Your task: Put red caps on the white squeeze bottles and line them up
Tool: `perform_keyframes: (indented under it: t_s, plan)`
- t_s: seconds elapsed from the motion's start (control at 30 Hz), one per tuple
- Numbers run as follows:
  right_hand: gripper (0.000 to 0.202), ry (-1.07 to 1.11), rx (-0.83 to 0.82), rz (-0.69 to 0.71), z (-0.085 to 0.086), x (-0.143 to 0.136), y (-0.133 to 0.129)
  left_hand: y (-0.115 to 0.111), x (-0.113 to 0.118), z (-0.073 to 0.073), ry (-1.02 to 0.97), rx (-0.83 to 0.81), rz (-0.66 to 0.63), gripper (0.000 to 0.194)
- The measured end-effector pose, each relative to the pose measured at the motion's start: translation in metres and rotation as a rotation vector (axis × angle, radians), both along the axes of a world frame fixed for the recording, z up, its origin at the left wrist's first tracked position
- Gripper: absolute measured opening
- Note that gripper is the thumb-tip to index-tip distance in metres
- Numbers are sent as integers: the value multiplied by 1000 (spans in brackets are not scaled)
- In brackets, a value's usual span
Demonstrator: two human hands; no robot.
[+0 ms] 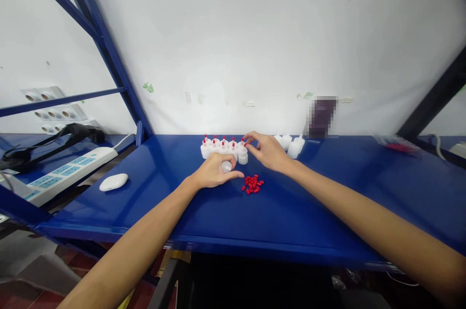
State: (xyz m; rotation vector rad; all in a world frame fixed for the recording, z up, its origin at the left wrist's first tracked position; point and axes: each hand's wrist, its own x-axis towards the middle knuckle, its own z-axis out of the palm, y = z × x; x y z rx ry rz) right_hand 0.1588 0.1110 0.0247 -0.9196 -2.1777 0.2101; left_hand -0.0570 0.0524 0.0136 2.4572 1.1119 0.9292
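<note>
Several white bottles with red tips stand in rows near the back of the blue table. My left hand is curled around a translucent white round piece, just in front of those rows. At the right end of the rows, my right hand has its thumb and forefinger at the red tip of a white bottle. A pile of small red caps lies in front of my hands. White bottles without red tips stand to the right, behind my right hand.
A white oval case lies on the left of the blue table. Further left are a white power strip and black cables. A dark pixelated object leans against the wall. A clear bag with red contents sits at the back right.
</note>
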Motion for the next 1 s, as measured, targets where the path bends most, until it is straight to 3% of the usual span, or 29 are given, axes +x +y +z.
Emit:
perform_keyframes:
  t_s: [0.23, 0.67, 1.0]
  plan:
    - [14, -4, 24, 10, 0, -5, 1, -1, -1, 4, -6, 31, 7, 39]
    - [16, -77, 76, -58, 2, -3, 4, -4, 0, 2, 0, 113, 52, 21]
    - [22, -258, 106, -77, 5, -8, 3, 0, 1, -2, 97, 166, 153, 26]
